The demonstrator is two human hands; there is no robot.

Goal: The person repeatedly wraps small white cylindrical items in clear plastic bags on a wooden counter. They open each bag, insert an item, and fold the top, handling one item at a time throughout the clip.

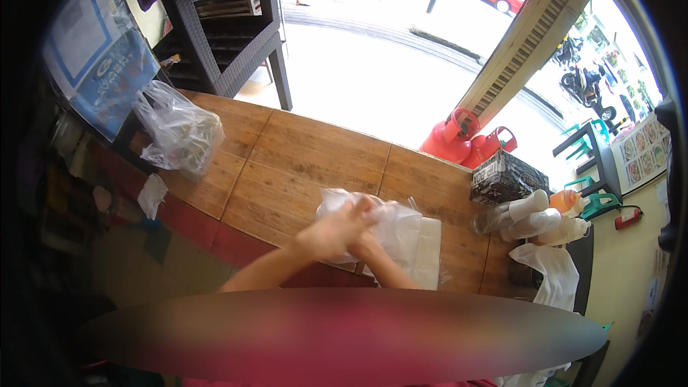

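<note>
My left hand (333, 229) reaches over my right hand (364, 236) at the middle of the wooden table, both blurred and overlapping on a crumpled translucent plastic bag (398, 226). The left fingers look closed, though what is in them is unclear; the right fingers are mostly hidden. A stack of flat white bags or sheets (423, 258) lies under the bag, just right of my hands.
A filled plastic bag (183, 136) and white scrap (152, 193) lie left. At right stand a printed box (505, 175), white cups (527, 204), bottles (570, 204) and draped white bags (545, 261). Red gas cylinders (448, 140) stand beyond the table, before a street with vehicles.
</note>
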